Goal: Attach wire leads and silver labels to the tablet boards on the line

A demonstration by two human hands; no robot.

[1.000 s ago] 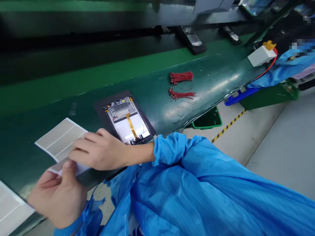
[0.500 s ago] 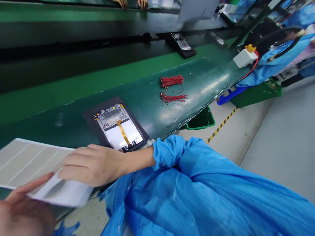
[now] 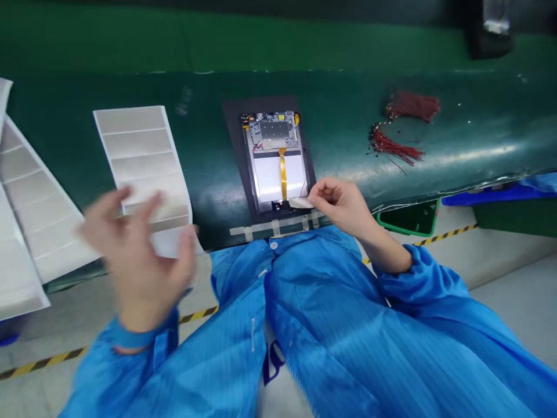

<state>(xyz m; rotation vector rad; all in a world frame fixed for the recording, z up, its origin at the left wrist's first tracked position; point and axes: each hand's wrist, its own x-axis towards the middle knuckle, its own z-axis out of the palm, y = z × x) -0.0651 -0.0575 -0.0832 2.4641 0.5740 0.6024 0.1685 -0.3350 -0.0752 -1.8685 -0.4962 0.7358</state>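
My right hand [image 3: 343,206] pinches a small pale adhesive strip [image 3: 299,202] between thumb and fingers, at the lower right corner of an opened tablet [image 3: 266,177]. The tablet lies face down on a dark mat [image 3: 238,125], its circuit board [image 3: 282,130] and an orange ribbon cable [image 3: 283,174] exposed. My left hand [image 3: 143,249] is blurred, fingers spread with nothing in them, over the lower part of a sheet of pale sticker strips [image 3: 139,139]. Whether it touches the sheet I cannot tell.
More sticker sheets [image 3: 41,197] overlap at the left edge. Two bundles of red wires [image 3: 413,106] lie right of the tablet on the green bench [image 3: 209,174]. Tape pieces [image 3: 275,227] line the bench's front edge. Below stands a green bin [image 3: 409,217]; another device [image 3: 494,35] is at upper right.
My view has swung left. Both hands were at the sticker sheet; the right has moved to the tablet's corner with a strip, and the left has let go of the sheet, which now lies on the bench.
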